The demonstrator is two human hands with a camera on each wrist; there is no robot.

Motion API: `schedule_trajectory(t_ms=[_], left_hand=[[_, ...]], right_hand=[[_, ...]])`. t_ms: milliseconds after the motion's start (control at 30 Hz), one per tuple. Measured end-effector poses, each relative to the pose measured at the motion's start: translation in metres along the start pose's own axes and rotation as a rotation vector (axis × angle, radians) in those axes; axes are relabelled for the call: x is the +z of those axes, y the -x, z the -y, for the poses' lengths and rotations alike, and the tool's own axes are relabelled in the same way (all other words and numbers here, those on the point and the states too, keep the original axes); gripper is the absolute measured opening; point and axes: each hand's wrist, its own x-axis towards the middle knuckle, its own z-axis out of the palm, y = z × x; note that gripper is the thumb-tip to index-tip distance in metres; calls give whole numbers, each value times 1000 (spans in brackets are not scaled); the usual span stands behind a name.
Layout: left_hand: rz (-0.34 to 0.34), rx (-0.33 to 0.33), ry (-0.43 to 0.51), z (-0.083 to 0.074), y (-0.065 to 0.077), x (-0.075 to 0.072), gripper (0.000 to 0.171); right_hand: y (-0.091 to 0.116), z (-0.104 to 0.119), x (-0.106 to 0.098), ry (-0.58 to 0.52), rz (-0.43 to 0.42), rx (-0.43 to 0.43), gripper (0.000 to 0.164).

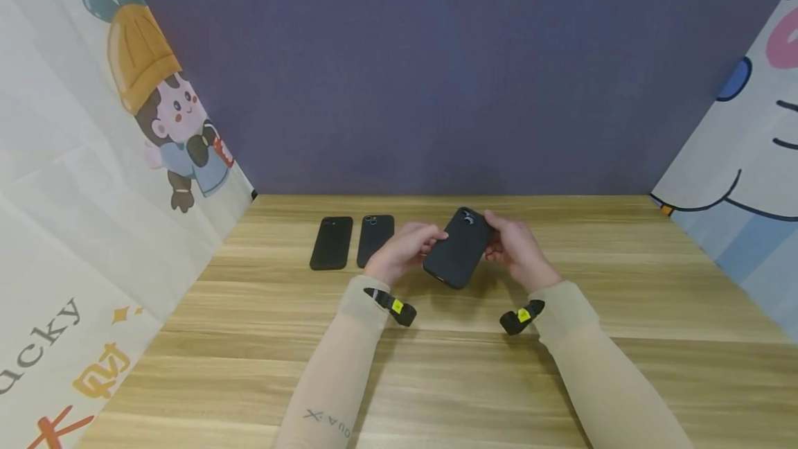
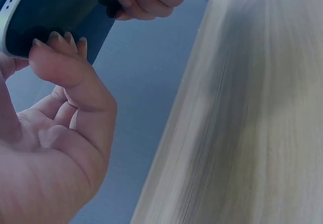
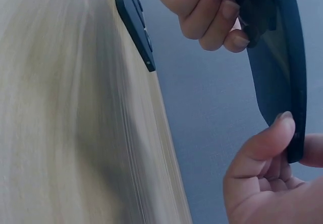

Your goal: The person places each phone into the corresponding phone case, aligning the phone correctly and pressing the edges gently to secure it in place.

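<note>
Both hands hold a dark phone (image 1: 460, 248) above the table, tilted, with its back and the camera lenses at its upper end facing up in the head view. My left hand (image 1: 408, 249) pinches its left edge. At its upper right edge, my right hand (image 1: 519, 248) grips it between thumb and fingers. The left wrist view shows the phone's glossy underside (image 2: 55, 12) mirroring fingertips, and small holes along a pale edge. Left of the hands lie a second dark phone (image 1: 376, 238), partly covered by my left hand, and a black phone-shaped piece (image 1: 332, 243).
The wood-grain table (image 1: 436, 380) ends at a dark blue-grey panel (image 1: 436, 75). Printed cloths hang at the left (image 1: 75, 213) and right (image 1: 748, 179) sides. Each wrist wears a black strap with a yellow mark.
</note>
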Motion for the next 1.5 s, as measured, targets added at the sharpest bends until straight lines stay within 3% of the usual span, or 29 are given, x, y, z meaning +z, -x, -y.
schedule_trajectory(t_ms=[267,500,733,1000,1333,1500], left_hand=[[-20,19,13,-2,2,1,20],[0,-10,4,-4,2,0,13],[89,-26,-74,-5,2,-3,15],[189,21,-153,-1,1,-3,19],[170,-3,-140,-2,4,-2,21],[158,-30,-104,-4,4,-4,29]], right_hand=[[-1,-2,-1,-21,6,6,35],[0,2,-4,-15,59,48,27],[1,4,-2,5,141,50,32],[3,3,-2,83,144,46,42],[5,3,4,43,118,1,42],[5,4,5,-50,83,-29,39]])
